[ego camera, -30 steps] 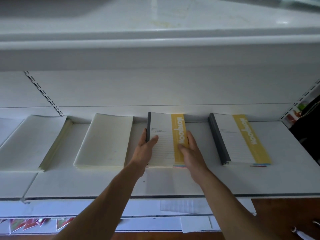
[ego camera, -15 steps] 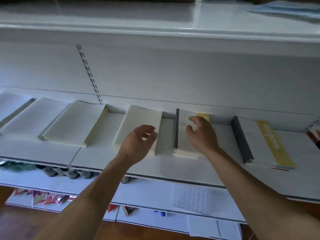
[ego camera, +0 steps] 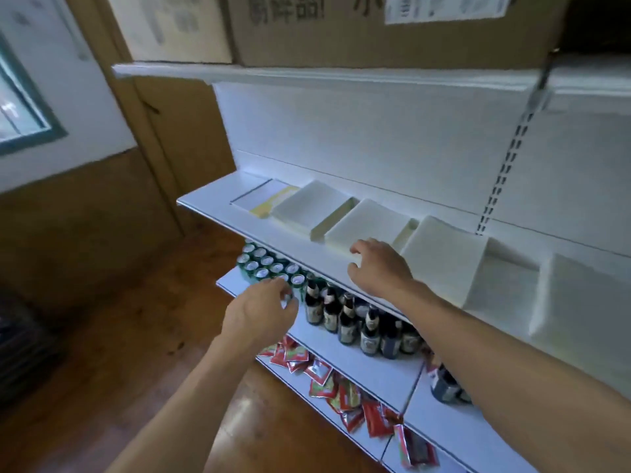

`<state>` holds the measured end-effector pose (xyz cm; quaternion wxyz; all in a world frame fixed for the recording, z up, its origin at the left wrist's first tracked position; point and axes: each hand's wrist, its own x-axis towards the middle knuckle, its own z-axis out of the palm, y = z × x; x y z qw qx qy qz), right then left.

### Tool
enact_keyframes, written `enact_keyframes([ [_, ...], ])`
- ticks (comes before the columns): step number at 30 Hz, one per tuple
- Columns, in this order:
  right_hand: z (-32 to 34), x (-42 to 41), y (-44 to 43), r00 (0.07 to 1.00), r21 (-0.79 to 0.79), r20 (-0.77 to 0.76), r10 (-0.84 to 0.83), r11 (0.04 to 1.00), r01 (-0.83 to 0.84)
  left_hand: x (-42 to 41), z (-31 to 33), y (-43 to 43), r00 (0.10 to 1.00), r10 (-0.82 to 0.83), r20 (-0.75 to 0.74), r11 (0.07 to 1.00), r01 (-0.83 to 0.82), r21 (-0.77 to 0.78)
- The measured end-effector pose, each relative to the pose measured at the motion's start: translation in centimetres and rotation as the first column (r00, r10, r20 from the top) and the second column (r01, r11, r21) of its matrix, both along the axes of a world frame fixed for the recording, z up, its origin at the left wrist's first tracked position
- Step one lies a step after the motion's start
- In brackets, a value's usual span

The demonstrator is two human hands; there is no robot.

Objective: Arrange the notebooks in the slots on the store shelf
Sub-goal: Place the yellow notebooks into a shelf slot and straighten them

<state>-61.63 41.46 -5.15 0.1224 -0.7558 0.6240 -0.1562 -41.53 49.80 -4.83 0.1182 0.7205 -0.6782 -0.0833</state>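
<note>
Wooden-floored shop, white shelf (ego camera: 216,197), cream notebooks (ego camera: 370,224), bottles (ego camera: 345,319), cans (ego camera: 263,265) below

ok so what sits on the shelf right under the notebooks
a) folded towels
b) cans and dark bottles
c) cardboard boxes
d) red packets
b: the cans and dark bottles stand on the shelf directly below the notebooks; the red packets lie one level lower.
</note>
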Motion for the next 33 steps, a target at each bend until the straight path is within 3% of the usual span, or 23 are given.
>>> enact_keyframes([
  [7, -1.1, 12.9, -7.1, 0.988, 0.035, 0.033, 0.150, 0.988, -0.151, 10.4, -1.9, -4.9, 0.993, 0.109, -0.044, 0.994, -0.108, 0.027],
  [13, -3.5, 20.8, -17.7, 0.982, 0.041, 0.103, 0.157, 0.986, -0.161, 16.6, -3.3, -15.8, 0.991, 0.131, -0.039, 0.991, -0.130, 0.017],
  [20, -5.7, 27.7, -29.3, 0.985, 0.170, 0.160, 0.059, 0.982, -0.086, 22.5, -3.9, -30.6, 0.976, 0.097, -0.193, 0.983, -0.064, 0.174],
  [26, -8.4, 30.4, -33.9, 0.991, 0.258, -0.022, -0.135, 0.957, 0.136, 24.9, -5.4, -40.7, 0.927, 0.074, -0.366, 0.966, 0.025, 0.258],
  [30, -11.0, 31.3, -34.7, 0.963, 0.221, -0.078, -0.258, 0.937, 0.269, 25.4, -6.4, -46.6, 0.942, 0.011, -0.335, 0.944, 0.100, 0.314],
  [33, -11.7, 32.2, -34.2, 0.952, 0.146, -0.105, -0.288, 0.942, 0.301, 25.5, -7.0, -49.0, 0.918, -0.057, -0.393, 0.931, 0.191, 0.311],
])
